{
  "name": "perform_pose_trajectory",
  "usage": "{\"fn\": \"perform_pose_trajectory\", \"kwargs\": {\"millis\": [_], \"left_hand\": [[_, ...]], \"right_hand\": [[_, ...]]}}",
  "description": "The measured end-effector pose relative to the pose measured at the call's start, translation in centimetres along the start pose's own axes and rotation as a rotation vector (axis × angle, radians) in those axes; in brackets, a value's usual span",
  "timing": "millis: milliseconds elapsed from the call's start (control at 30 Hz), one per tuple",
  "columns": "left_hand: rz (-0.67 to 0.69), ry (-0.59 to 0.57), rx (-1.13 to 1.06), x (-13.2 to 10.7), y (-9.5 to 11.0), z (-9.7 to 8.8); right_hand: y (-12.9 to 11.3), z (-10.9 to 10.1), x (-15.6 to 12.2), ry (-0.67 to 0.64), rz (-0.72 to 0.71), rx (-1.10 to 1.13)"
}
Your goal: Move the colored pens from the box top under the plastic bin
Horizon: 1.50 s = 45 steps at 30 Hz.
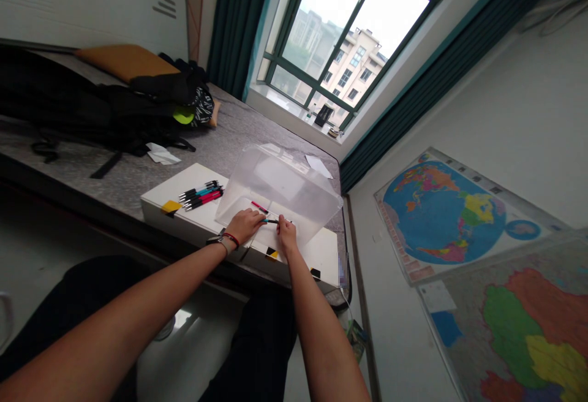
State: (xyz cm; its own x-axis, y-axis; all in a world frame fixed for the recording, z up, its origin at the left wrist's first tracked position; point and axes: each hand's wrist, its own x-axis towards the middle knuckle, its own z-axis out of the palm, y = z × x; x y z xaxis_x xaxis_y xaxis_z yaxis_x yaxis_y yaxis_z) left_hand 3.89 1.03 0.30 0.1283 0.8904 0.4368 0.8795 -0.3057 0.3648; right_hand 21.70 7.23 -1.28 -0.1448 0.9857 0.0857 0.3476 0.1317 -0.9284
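My left hand [245, 225] and my right hand [287, 235] rest on a white board [303, 255], reaching in at the open side of a clear plastic box [280, 184] lying on it. A black pen with a teal end [271, 221] lies between them, its far part at my right fingertips and its teal tip near my left fingers. A red pen [260, 207] lies just beyond my left hand. A bundle of several pens in black, teal and red [201, 195] lies on the board to the left of the box.
Small yellow-and-black tags [171, 207] mark the board's edge. The board sits on a grey stone-like surface [229, 132], with a black backpack [92, 108], an orange cushion [126, 62], and loose paper [163, 154]. Wall maps [445, 212] hang to the right.
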Motion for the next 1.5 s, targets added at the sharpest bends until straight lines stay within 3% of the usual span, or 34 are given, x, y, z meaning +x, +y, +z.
{"fn": "perform_pose_trajectory", "kwargs": {"millis": [633,967,1133,1500], "left_hand": [[-0.032,-0.035,-0.013,0.1,-0.2,0.3],[0.031,-0.056,-0.021,-0.4,-0.6,0.0],[0.000,-0.082,-0.016,-0.5,-0.3,-0.1],[0.105,-0.238,0.102,2.1,-0.7,-0.9]], "right_hand": [[-0.6,-0.2,-0.2,-0.041,0.089,0.178],[-0.5,-0.3,-0.5,-0.062,0.051,0.136],[-0.6,-0.4,-0.4,-0.058,0.048,0.103],[-0.1,-0.5,0.2,0.023,0.046,0.129]]}}
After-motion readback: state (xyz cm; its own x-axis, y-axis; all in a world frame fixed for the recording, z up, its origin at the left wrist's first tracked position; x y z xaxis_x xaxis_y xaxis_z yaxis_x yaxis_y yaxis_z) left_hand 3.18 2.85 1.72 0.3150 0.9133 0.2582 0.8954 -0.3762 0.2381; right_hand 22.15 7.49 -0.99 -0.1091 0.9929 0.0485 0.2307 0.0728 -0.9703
